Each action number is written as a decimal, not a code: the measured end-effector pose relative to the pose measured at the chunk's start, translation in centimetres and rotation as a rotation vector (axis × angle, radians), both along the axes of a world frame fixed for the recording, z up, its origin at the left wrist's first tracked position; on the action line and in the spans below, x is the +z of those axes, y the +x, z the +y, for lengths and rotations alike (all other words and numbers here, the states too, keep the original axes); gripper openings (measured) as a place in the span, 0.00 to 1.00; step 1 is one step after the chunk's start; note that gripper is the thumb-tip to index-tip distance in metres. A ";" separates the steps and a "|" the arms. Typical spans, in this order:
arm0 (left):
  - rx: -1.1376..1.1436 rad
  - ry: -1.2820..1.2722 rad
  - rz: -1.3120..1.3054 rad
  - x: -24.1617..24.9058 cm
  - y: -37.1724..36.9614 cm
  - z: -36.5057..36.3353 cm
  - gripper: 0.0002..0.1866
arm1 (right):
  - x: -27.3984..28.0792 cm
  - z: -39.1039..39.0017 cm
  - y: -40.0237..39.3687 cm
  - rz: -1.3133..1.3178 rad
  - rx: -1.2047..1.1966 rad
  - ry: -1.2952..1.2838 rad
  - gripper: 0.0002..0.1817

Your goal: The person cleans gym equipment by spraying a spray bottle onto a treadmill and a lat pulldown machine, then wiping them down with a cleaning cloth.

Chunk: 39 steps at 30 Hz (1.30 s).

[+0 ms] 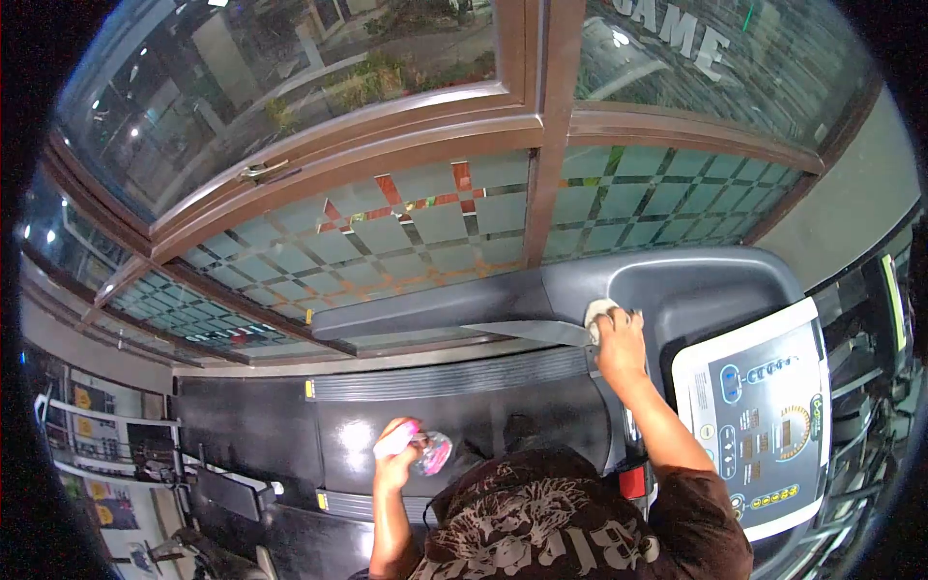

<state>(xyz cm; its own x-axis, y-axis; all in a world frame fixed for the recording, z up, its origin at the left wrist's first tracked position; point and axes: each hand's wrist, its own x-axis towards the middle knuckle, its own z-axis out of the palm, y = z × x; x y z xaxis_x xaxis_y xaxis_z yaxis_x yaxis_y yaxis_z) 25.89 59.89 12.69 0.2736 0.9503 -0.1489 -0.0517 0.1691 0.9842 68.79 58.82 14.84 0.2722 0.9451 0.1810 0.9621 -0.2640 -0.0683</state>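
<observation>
My left hand (391,454) is wrapped round a spray bottle (435,454) with a clear body and a pink and white head. It is held above the dark treadmill belt (358,425), beside my body. Further forward, my right hand (621,343) presses a pale, bunched cloth (599,314) against the grey treadmill frame (570,290), where the side arm meets the console housing. Part of the cloth is hidden under my fingers.
The treadmill's control panel (764,425) stands to my right, with a red part (632,482) near my body. A brown-framed window (556,145) with checkered frosted panes runs along the treadmill's far side. Gym equipment (227,493) stands at the left.
</observation>
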 end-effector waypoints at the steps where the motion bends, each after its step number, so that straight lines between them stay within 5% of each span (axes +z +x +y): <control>1: 0.031 -0.041 0.002 -0.3 -1.1 -0.4 0.25 | 1.4 -0.4 -0.5 0.080 -0.086 -0.068 0.28; 3: 0.089 -0.098 0.002 -0.9 -2.9 -0.9 0.25 | 2.7 -0.2 -0.4 0.203 -0.171 -0.125 0.31; 8: 0.116 -0.072 -0.041 0.2 -2.3 -0.2 0.24 | 1.6 5.8 1.6 0.237 -0.012 0.423 0.29; 18: -0.047 -0.022 -0.067 2.2 3.8 3.4 0.23 | -1.2 -1.6 -1.9 0.181 0.020 0.082 0.31; 21: -0.067 0.011 0.001 2.1 3.8 3.7 0.23 | 1.1 -0.9 -0.3 0.314 -0.069 0.197 0.31; 26: -0.113 -0.031 -0.005 1.6 5.0 4.5 0.23 | 5.0 6.0 5.9 0.112 -0.150 0.682 0.32; 30: -0.208 0.056 0.033 2.7 6.1 4.9 0.24 | 0.2 8.6 6.6 -0.046 -0.325 0.440 0.30; 34: -0.157 -0.054 -0.084 2.1 5.9 4.5 0.23 | -2.3 5.7 3.7 0.272 -0.203 0.571 0.30; 39: -0.114 -0.079 -0.077 0.7 4.7 3.8 0.23 | -1.7 0.8 1.4 0.339 -0.156 0.327 0.29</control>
<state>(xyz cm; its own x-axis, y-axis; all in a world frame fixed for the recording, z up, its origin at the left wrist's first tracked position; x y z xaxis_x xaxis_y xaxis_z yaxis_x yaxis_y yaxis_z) 30.54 63.66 13.43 0.3921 0.8986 -0.1969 -0.1023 0.2553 0.9614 70.22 59.59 13.18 0.5006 0.7970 0.3380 0.8221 -0.3152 -0.4742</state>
